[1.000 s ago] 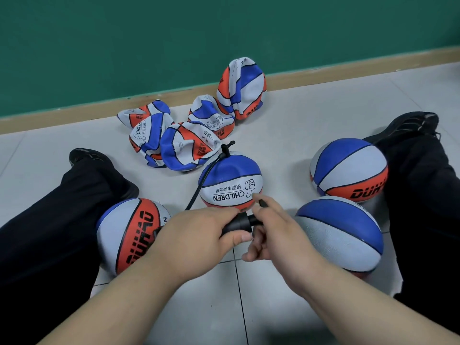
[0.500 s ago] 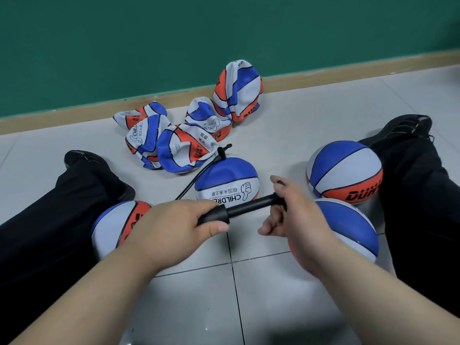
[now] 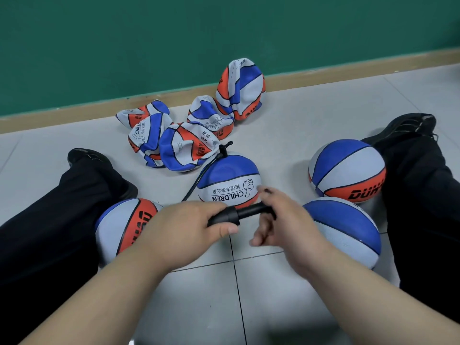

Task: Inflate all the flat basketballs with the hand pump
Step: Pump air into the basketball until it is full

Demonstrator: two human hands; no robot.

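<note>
Roughly halfway: we counted three round balls (image 3: 348,170) low and right in frame, centre ball (image 3: 229,180) on the hose (image 3: 199,181), five flats (image 3: 184,145) waiting upper centre. Our left hand (image 3: 189,227) gripped the pump (image 3: 246,212) barrel, right hand (image 3: 286,220) its handle.

Your left hand (image 3: 189,230) curls round the barrel of the hand pump (image 3: 225,217) at frame centre, thumb along its near side. Just right of it, your right hand (image 3: 288,220) grips the handle (image 3: 254,210), fingers blurred. Both arms enter bare from the lower corners.
</note>
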